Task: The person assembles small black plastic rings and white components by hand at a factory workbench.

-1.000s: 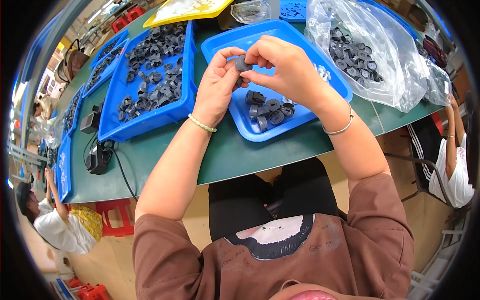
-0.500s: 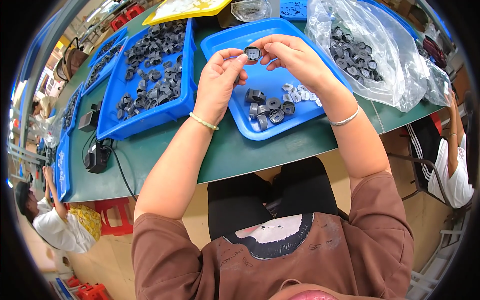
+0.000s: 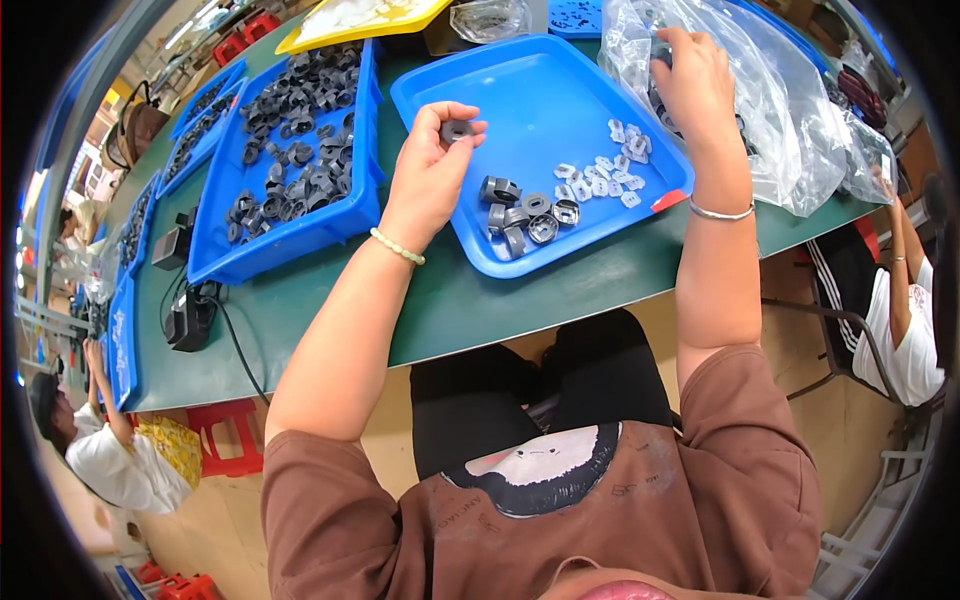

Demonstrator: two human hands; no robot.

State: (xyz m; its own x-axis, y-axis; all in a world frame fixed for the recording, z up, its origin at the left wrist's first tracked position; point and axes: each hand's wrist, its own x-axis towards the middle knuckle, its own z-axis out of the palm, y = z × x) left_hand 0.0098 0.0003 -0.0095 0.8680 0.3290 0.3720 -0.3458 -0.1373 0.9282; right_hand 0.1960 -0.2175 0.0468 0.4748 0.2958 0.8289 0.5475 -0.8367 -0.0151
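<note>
My left hand [image 3: 432, 165] is closed around a dark grey round plastic part [image 3: 457, 130] above the left side of a blue tray [image 3: 500, 90]. Over the clear plastic bag [image 3: 790, 150] at the right, my right hand [image 3: 692, 85] has its fingers curled in, with a dark plastic part [image 3: 661, 54] at the fingertips. My hand covers much of the dark parts in the bag. In the tray lie several dark ring-shaped parts [image 3: 536, 204] and, to their right, a scatter of small whitish clear pieces [image 3: 600, 183].
A deep blue bin [image 3: 290, 262] of dark parts stands at the left, near a black device [image 3: 190, 320] with a cable. A yellow tray [image 3: 370, 22] with white pieces is at the back. Other people [image 3: 130, 455] sit at the left and right table edges.
My hands have separated. My right hand has moved from the part held beside my left hand to the bag at the right. The left still holds a dark part.
</note>
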